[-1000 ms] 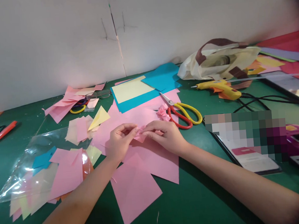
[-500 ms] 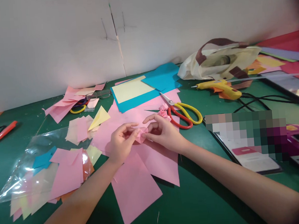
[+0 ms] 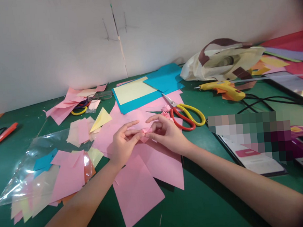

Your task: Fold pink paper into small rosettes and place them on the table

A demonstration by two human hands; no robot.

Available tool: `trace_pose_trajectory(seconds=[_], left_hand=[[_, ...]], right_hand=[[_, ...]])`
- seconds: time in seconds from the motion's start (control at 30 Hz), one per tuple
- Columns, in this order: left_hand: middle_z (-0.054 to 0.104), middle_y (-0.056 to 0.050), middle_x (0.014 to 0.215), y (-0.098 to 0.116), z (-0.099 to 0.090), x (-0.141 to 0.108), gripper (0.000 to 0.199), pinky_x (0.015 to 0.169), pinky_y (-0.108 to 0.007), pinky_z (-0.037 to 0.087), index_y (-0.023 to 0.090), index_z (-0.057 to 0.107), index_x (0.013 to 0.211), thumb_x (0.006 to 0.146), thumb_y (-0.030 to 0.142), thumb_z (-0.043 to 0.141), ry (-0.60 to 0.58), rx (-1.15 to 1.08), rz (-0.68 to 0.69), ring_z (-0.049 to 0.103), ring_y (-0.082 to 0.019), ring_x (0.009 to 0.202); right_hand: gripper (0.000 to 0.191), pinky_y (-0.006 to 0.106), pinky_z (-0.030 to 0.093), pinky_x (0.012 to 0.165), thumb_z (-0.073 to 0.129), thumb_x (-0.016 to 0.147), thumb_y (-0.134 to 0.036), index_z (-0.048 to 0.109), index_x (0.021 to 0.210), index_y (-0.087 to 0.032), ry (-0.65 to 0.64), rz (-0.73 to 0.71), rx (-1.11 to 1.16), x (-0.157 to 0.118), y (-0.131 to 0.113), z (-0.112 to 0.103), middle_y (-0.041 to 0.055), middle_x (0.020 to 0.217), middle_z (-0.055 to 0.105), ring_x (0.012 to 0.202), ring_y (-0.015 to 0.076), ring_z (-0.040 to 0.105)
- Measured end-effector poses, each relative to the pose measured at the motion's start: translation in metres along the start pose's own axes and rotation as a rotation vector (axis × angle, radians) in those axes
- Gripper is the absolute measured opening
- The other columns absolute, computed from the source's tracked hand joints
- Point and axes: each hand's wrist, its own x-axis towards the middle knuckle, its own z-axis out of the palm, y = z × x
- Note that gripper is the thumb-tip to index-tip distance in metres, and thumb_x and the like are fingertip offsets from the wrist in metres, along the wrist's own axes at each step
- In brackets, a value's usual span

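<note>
A small pink paper piece (image 3: 144,139) — folded, creased — sits pinched between both hands (image 3: 122,143) (image 3: 170,134).

Right of the right hand (image 3: 170,136), the scissors (image 3: 179,107) and a flat device (image 3: 265,165) flank a narrow passage over the table (image 3: 199,137); between the forearms (image 3: 215,164) lies wider room, and the wall (image 3: 57,47) closes the far side.

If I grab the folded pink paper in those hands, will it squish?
Probably, if squeezed: the folded pink paper looks thin. Its folds may make it stiffer than the flat pink sheet nearby. It's likely light, being small enough for fingers to pinch.
</note>
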Motion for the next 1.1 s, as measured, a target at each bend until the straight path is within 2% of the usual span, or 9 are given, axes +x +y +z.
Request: trace_pose_trajectory(seconds=[0.1,0.2,0.3,0.47,0.6,0.77,0.93,1.1], left_hand=[[0.074,-0.002,0.071,-0.0025,-0.0004,0.0000,0.038,0.067,-0.031,0.059,0.018,0.066,0.101,0.065,0.025,0.077,-0.007,0.002,0.008,0.070,-0.018,0.067],[0.072,-0.001,0.071,-0.0039,-0.0004,-0.0006,0.034,0.067,-0.029,0.059,0.018,0.067,0.102,0.070,0.028,0.073,-0.009,0.009,0.034,0.070,-0.018,0.070],[0.072,-0.002,0.072,-0.0041,-0.0006,-0.0013,0.033,0.066,-0.028,0.059,0.018,0.066,0.105,0.074,0.028,0.069,-0.015,0.026,0.060,0.069,-0.016,0.070],[0.072,-0.002,0.070,-0.0052,-0.0012,-0.0014,0.032,0.065,-0.028,0.058,0.018,0.067,0.104,0.074,0.029,0.069,-0.019,0.045,0.083,0.068,-0.016,0.067],[0.075,-0.004,0.079,-0.0054,-0.0017,-0.0005,0.039,0.073,-0.032,0.058,0.017,0.066,0.109,0.073,0.032,0.071,-0.023,0.020,0.039,0.070,-0.019,0.075],[0.076,-0.007,0.092,-0.0046,-0.0007,0.0008,0.044,0.081,-0.034,0.057,0.018,0.064,0.116,0.073,0.031,0.070,-0.051,0.004,0.015,0.071,-0.022,0.087],[0.077,-0.005,0.079,-0.0048,-0.0001,0.0014,0.049,0.080,-0.035,0.058,0.017,0.063,0.115,0.068,0.027,0.075,-0.051,-0.031,-0.052,0.072,-0.022,0.081],[0.077,-0.005,0.078,-0.0040,-0.0007,0.0007,0.045,0.081,-0.036,0.058,0.017,0.065,0.111,0.067,0.024,0.076,-0.024,0.023,-0.038,0.073,-0.022,0.079]], right_hand=[[0.030,0.027,0.045,0.060,0.068,0.078,-0.032,0.052,0.100,-0.020,-0.009,-0.015,-0.039,-0.0004,-0.0002,-0.0002,-0.0040,0.065,0.057,0.064,0.0127,0.060],[0.029,0.027,0.044,0.060,0.067,0.078,-0.031,0.055,0.101,-0.019,0.000,-0.020,-0.074,0.0002,-0.0004,-0.0003,-0.0032,0.066,0.057,0.065,0.0126,0.059],[0.029,0.027,0.044,0.060,0.066,0.078,-0.029,0.055,0.102,-0.018,0.003,-0.023,-0.091,0.0000,-0.0009,0.0004,-0.0034,0.065,0.055,0.065,0.0128,0.057],[0.025,0.028,0.044,0.063,0.063,0.079,-0.024,0.055,0.102,-0.018,-0.002,-0.059,-0.145,-0.0018,-0.0008,0.0015,-0.0026,0.069,0.054,0.067,0.0126,0.055],[0.026,0.026,0.042,0.057,0.065,0.078,-0.025,0.054,0.100,-0.019,0.021,-0.046,-0.085,-0.0003,0.0015,0.0002,-0.0041,0.067,0.051,0.061,0.0112,0.053],[0.016,0.025,0.040,0.052,0.064,0.080,-0.025,0.055,0.092,-0.020,0.072,-0.085,-0.083,0.0014,0.0052,-0.0004,-0.0048,0.066,0.047,0.056,0.0099,0.049],[0.004,0.026,0.044,0.057,0.061,0.080,-0.020,0.058,0.080,-0.020,0.086,-0.131,-0.200,0.0000,0.0015,0.0017,-0.0006,0.074,0.056,0.064,0.0116,0.052],[0.007,0.028,0.047,0.059,0.061,0.080,-0.018,0.065,0.086,-0.021,0.070,-0.089,-0.226,-0.0002,0.0010,0.0026,0.0003,0.071,0.063,0.064,0.0135,0.057]])
